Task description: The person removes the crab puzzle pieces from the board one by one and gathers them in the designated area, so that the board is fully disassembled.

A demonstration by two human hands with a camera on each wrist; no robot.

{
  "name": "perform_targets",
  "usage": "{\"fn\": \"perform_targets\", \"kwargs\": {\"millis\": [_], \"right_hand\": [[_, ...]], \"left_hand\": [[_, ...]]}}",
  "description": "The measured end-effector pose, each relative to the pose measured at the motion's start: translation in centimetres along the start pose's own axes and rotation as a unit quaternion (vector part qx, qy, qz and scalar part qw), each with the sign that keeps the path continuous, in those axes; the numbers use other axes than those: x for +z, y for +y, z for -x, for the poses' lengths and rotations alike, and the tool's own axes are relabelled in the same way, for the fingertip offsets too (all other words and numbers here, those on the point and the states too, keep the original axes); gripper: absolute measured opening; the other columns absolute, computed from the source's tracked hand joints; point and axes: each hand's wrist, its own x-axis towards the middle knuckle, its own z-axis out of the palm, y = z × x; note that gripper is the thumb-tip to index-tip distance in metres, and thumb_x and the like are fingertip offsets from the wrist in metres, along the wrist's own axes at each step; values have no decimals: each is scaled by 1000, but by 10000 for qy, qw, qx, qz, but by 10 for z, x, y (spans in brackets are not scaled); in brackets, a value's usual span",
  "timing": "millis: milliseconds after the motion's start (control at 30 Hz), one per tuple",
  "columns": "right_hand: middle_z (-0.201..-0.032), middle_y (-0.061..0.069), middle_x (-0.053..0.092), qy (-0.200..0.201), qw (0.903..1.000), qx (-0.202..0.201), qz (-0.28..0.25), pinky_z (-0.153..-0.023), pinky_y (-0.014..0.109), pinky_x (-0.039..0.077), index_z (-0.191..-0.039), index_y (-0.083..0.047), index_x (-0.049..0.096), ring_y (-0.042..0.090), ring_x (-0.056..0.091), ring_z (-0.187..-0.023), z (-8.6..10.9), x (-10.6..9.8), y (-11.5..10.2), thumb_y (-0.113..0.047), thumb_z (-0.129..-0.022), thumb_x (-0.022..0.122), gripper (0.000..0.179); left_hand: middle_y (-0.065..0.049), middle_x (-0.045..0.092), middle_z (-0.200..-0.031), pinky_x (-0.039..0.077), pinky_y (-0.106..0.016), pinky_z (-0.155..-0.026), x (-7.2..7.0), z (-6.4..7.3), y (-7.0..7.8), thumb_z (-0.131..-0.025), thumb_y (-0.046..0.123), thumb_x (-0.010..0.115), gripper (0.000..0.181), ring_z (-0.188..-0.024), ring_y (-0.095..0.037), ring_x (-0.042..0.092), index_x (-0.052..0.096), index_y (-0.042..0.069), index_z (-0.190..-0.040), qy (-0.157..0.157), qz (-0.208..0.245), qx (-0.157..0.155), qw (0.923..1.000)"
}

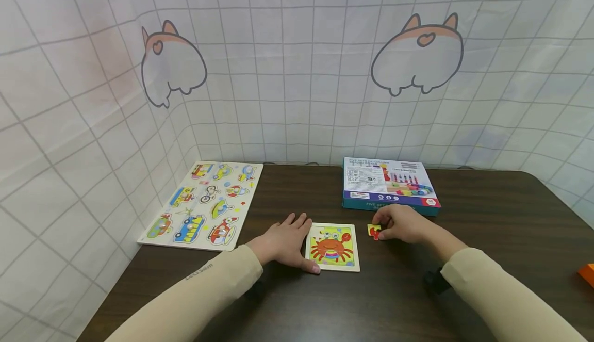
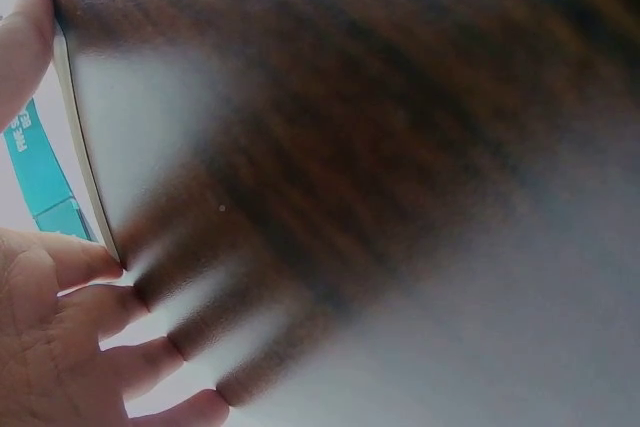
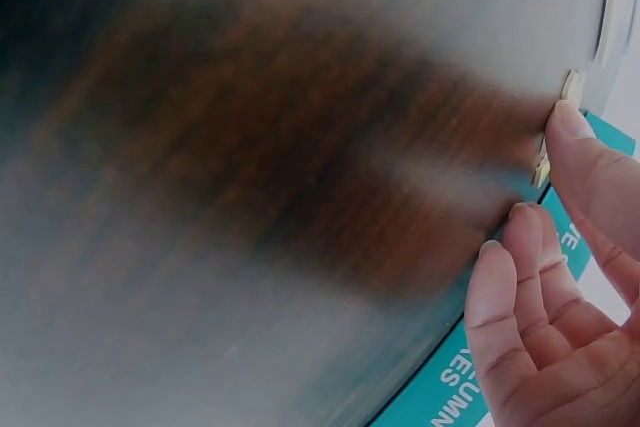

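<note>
A square wooden crab puzzle lies flat on the table, an orange crab on yellow inside a pale frame, with a pale patch at its upper left corner. My left hand rests beside its left edge, fingers spread, thumb at the lower left corner and index fingertip near the upper one. In the left wrist view the board's thin edge runs between thumb and index finger. To the right of the puzzle, my right hand pinches a small yellow and red puzzle piece, seen nearly edge-on beside the thumb in the right wrist view.
A boxed set lies flat behind my right hand. At the back left is a white vehicle peg puzzle board. An orange object shows at the right edge. A grid-patterned curtain hangs behind the dark table.
</note>
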Motion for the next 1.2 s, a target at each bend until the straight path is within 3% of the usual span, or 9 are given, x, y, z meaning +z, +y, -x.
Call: {"fn": "perform_targets", "kwargs": {"millis": [300, 533, 867, 1200], "right_hand": [[-108, 10, 73, 63, 9997, -179, 133, -92, 46, 57, -116, -3, 71, 21, 63, -94, 0, -3, -4, -9, -92, 76, 25], [-112, 9, 75, 300, 9975, -602, 236, -95, 45, 58, -115, -6, 73, 20, 68, -98, -11, 10, -30, -10, -94, 73, 21], [-105, 7, 67, -83, 9921, -1076, 647, -92, 40, 58, -112, -11, 76, 22, 63, -100, -32, 39, -79, -6, -91, 76, 22], [-107, 7, 63, -271, 9930, -952, 651, -94, 40, 57, -107, -14, 75, 22, 60, -100, -40, 42, -84, -8, -92, 75, 17]], "left_hand": [[-10, 24, -171, 30, -57, -122, -1, 1, 0, -77, 71, 75, 114, -158, -35, 21, 28, 11, -162, -8, 39, -3, 10000], [-10, 24, -171, 30, -58, -122, -3, 2, 1, -77, 70, 75, 114, -158, -36, 21, 28, 11, -162, -24, 41, -18, 10000], [-11, 25, -170, 32, -59, -121, -3, 2, 1, -78, 69, 75, 112, -157, -37, 23, 29, 10, -162, -46, 67, -9, 10000], [-11, 24, -171, 32, -58, -121, -4, 2, 1, -78, 70, 74, 113, -157, -37, 23, 28, 10, -162, -61, 72, 34, 9999]]}}
